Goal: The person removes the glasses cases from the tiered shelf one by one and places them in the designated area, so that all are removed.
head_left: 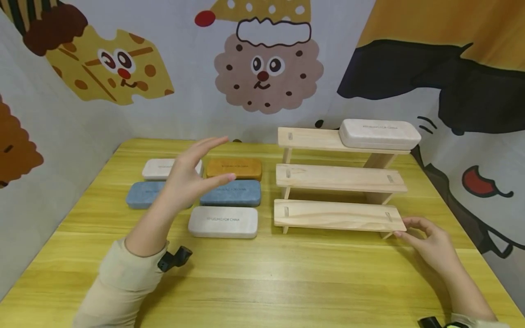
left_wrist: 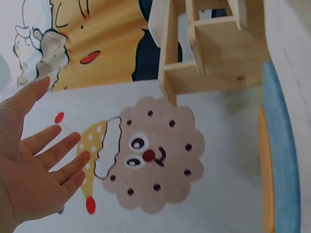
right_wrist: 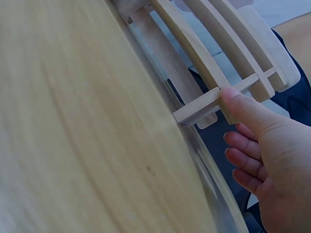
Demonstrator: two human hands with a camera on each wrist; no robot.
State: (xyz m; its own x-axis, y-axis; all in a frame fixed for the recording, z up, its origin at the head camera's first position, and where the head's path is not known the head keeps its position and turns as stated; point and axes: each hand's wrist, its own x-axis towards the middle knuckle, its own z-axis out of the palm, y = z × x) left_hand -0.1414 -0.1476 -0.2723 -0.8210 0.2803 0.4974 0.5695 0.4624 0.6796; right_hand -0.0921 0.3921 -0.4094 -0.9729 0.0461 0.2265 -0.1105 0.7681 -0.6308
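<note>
A three-tier wooden display stand (head_left: 340,214) stands on the table's right side. A white glasses case (head_left: 379,133) lies on the right part of its top tier. My right hand (head_left: 434,243) pinches the right end of the lowest tier; in the right wrist view its thumb (right_wrist: 238,99) presses the corner. My left hand (head_left: 186,175), fingers spread and holding nothing, hovers over the glasses cases at left. Beneath and around it lie a white case (head_left: 153,168), an orange case (head_left: 242,168), two blue cases, one at left (head_left: 141,195) and one at right (head_left: 235,193), and a front white case (head_left: 223,222).
The wooden table (head_left: 246,273) reaches back to a printed cloth (head_left: 184,120) with cartoon figures, which also hangs along both sides. The stand's two lower tiers carry no cases. A small black camera (head_left: 174,258) is strapped at my left wrist.
</note>
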